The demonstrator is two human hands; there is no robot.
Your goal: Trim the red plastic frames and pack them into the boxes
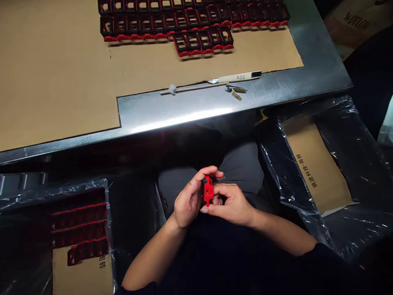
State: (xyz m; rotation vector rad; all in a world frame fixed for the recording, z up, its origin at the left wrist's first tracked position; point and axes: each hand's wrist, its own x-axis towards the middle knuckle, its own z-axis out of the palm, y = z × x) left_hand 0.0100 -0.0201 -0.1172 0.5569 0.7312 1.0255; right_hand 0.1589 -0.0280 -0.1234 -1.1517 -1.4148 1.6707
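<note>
The left hand (188,200) and right hand (231,205) together hold a red plastic part (208,191). The left thumb and fingers wrap its upper end. The right thumb and fingertips pinch its lower side, pressed close, with the other fingers curled behind it. The part stands roughly upright between the hands, with a dark piece along its left edge. Contact on its far face is hidden.

The hands sit above the person's grey trousers (242,168), well below the front edge of a steel table (172,119), with dark open space between. A cardboard sheet (55,73) covers much of the table, leaving a steel margin along the near edge. On that margin lie a craft knife marked A55 (239,77), a small metal hand tool (236,91) and a thin stick with a grey tuft (190,87). Rows of black-and-red frames (196,24) stand on the sheet's far side. A plastic-lined box on the left (80,225) holds more red-and-black parts; a plastic-lined box on the right (316,172) shows a printed cardboard panel.
</note>
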